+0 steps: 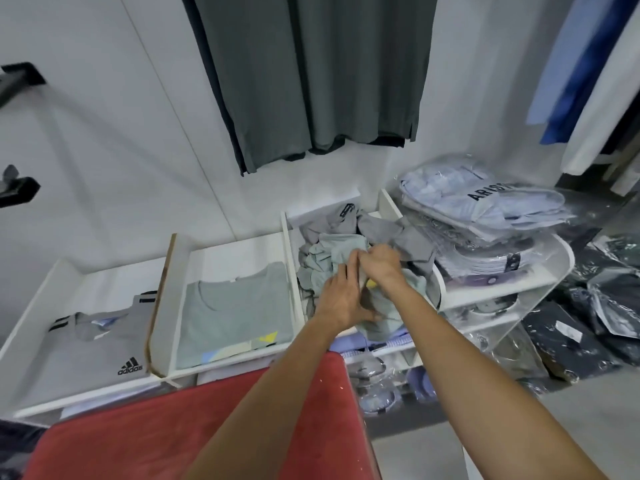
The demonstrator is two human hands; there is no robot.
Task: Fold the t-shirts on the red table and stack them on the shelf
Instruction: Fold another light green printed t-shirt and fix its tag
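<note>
Both my hands reach into the right compartment of the white shelf (pixel 290 237), which holds a crumpled heap of t-shirts. My left hand (pixel 341 299) and my right hand (pixel 381 263) grip a pale green t-shirt (pixel 332 252) in that heap. Grey t-shirts (pixel 398 233) lie bunched behind it. The middle compartment holds a folded pale green t-shirt (pixel 235 310) with a yellow and blue print. A folded grey Adidas t-shirt (pixel 100 344) lies in the left compartment. The red table (pixel 156 438) is below my forearms.
Plastic-wrapped shirts (pixel 485 206) are piled on the rounded shelf at right. More bagged dark garments (pixel 595 306) lie on the floor at right. A dark green garment (pixel 311 71) hangs on the wall above the shelf. Lower shelves hold more packed clothes.
</note>
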